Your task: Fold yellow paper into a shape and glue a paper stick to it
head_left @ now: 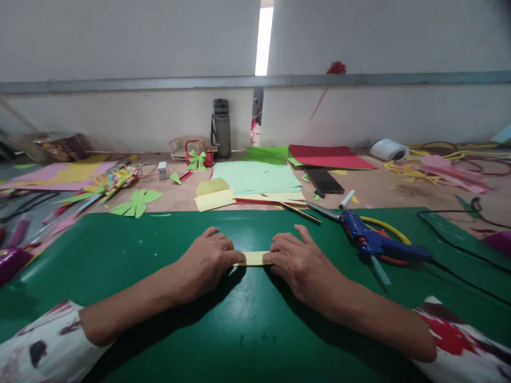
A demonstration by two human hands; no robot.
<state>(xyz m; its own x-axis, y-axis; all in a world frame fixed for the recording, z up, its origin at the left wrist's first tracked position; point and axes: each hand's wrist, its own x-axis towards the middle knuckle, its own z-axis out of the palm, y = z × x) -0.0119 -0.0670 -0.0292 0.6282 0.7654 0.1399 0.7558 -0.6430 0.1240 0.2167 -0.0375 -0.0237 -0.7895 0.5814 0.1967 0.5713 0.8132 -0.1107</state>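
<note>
Your left hand (207, 258) and your right hand (297, 260) lie palm down on the green mat (120, 266), close together, with a yellow paper strip (253, 258) running between them. On each hand the fingers are bent and pressed together, and their tips bear down on one end of the strip, the left hand on its left end and the right hand on its right end. Both thumbs stick out on the far side, clear of the paper. Only the short middle part of the strip shows between your fingertips; it lies flat on the mat, and you cannot tell how far it runs under either hand.

Just to the right of your right hand a blue glue gun (375, 242) lies on the mat, its nozzle pointing back toward you. Beyond that hand, near the mat's far edge, lie scissors (323, 211) and a white marker (347, 199), and further out a dark phone (324, 181) and a red sheet (327, 156).

Straight ahead of both hands, off the mat, there are pale yellow paper pieces (213, 194) and a stack of light green paper (255, 176), with a grey water bottle (222, 127) standing upright by the wall behind them. Ahead and to the left of your left hand lies a green paper bow (137, 202), well apart from it.
</note>
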